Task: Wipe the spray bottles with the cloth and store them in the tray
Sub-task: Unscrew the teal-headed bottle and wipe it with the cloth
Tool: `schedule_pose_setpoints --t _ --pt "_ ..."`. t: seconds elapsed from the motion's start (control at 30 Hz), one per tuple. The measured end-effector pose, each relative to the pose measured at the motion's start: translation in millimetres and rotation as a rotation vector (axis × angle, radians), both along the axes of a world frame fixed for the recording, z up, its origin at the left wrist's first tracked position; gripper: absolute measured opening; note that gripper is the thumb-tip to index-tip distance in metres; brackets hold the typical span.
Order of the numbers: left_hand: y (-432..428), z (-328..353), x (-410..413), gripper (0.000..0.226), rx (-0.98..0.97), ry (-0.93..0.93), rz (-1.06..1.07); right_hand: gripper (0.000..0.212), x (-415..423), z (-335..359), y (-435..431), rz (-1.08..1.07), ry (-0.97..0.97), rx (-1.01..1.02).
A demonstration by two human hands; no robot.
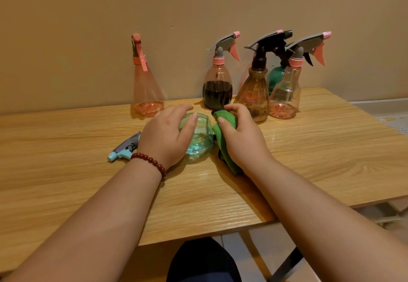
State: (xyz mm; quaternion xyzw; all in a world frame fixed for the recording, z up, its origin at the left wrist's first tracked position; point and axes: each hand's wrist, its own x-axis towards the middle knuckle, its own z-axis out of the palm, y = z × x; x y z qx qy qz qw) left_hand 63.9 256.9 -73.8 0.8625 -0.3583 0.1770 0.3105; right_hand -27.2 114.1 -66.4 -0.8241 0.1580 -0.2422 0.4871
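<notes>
At mid-table, front of the row: the aqua bottle (199, 138) lies on its side on the table (331, 149), with its trigger head (125, 148) pointing left. The left hand (167, 134) is draped over the bottle body, fingers curled round it to pin it down. The right hand (240, 136) pinches a bunched green cloth (223, 149) between thumb and fingers, pressed against the bottle's right side near its base. My read is that the wipe on this bottle is in progress, not finished. Along the wall stand the cone-shaped pink bottle (148, 92) at the left, well apart from the rest, and then a cluster: the dark-liquid bottle (217, 87), the amber bottle (254, 96) with a black head, a green bottle (274, 78) mostly hidden behind it, and the clear pink-capped bottle (286, 96). There may be one more pink bottle behind the amber one, but it's too occluded to confirm. None of these is being handled, and I can't tell whether any has been wiped. No tray is in view, so nothing visibly stored. Progress looks early: the first bottle is mid-wipe, at least five more are queued, and the storage step hasn't started as far as can be seen.
</notes>
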Motion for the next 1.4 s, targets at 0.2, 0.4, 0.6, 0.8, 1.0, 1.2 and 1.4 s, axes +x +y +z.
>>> schedule_pose_setpoints --t 0.2,0.4,0.6,0.8,1.0,1.2,1.4 --pt "-2 0 -1 0.065 -0.020 0.046 -0.023 0.018 10 -7 7 -0.062 -0.063 0.013" --pt "-7 -3 2 0.056 -0.005 0.049 0.014 0.010 7 -8 5 -0.061 -0.063 0.034" --pt "-9 -1 -1 0.057 0.000 0.051 0.026 0.013 0 -8 7 -0.009 -0.104 0.300" --pt "-9 -1 0 0.059 0.002 0.067 0.048 0.007 5 1 0 -0.019 -0.050 0.388" --pt "-10 -1 1 0.059 0.011 0.073 0.048 0.007 4 -1 -1 -0.032 0.002 0.309" --pt "-9 -3 2 0.059 0.006 0.070 0.039 0.007 9 9 0 -0.035 -0.083 0.345" --pt "-9 -3 2 0.055 -0.004 0.048 0.031 0.007 -3 6 -7 0.099 -0.019 0.361"
